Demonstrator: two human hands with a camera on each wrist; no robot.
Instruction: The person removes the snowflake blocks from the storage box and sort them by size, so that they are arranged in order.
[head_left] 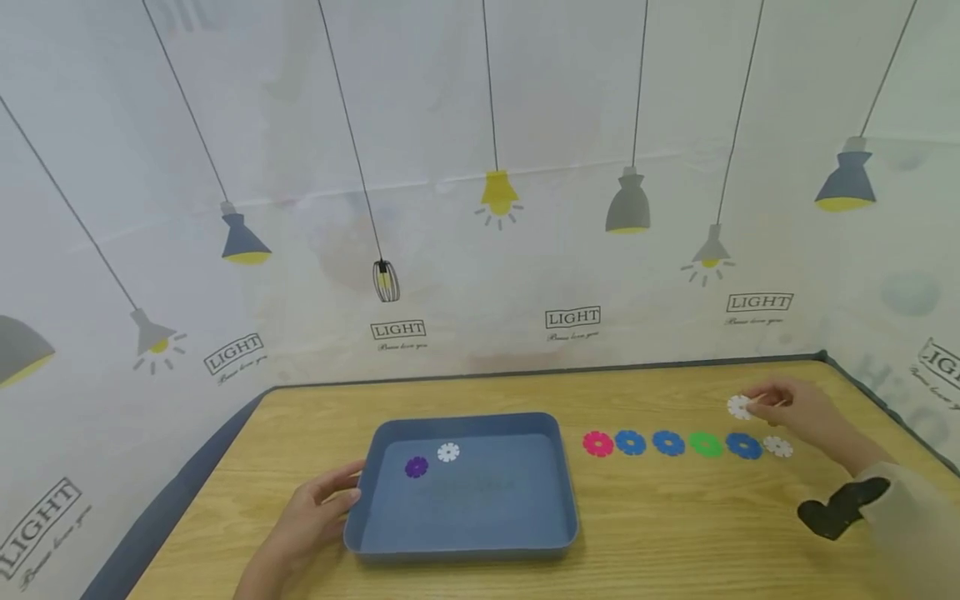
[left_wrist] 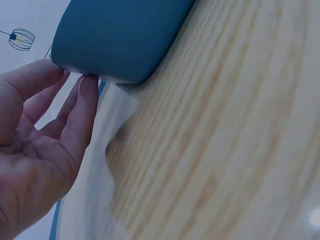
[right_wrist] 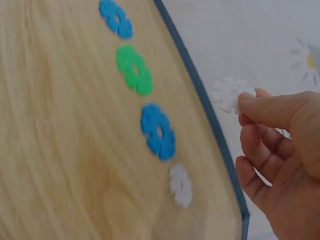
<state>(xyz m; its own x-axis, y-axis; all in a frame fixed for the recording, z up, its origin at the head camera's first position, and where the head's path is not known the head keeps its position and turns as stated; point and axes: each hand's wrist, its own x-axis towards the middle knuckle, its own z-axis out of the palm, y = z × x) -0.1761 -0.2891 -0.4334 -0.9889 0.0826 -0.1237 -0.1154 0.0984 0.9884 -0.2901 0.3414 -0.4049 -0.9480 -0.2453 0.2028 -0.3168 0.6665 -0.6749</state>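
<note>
Between thumb and fingertips, my right hand [head_left: 795, 412] pinches a white snowflake disc [right_wrist: 230, 94], a flat round piece with notches round its edge and a hole at its centre. It is raised over the far right of the table, beyond a row of similar discs. From left to right the row runs pink [head_left: 597, 444], blue [head_left: 630, 442], blue [head_left: 668, 443], green [head_left: 706, 444], blue [head_left: 743, 446] and white [head_left: 778, 447]. My left hand [head_left: 311, 512] touches the left wall of a blue tray [left_wrist: 120, 40] with its fingertips. Inside lie a purple disc [head_left: 416, 467] and a white disc [head_left: 448, 452].
The wooden table [head_left: 660, 533] has a dark edge at the back, against a pale wall covering [head_left: 465, 283] printed with lamps. A black strap [head_left: 840, 508] shows at the right sleeve [head_left: 918, 525].
</note>
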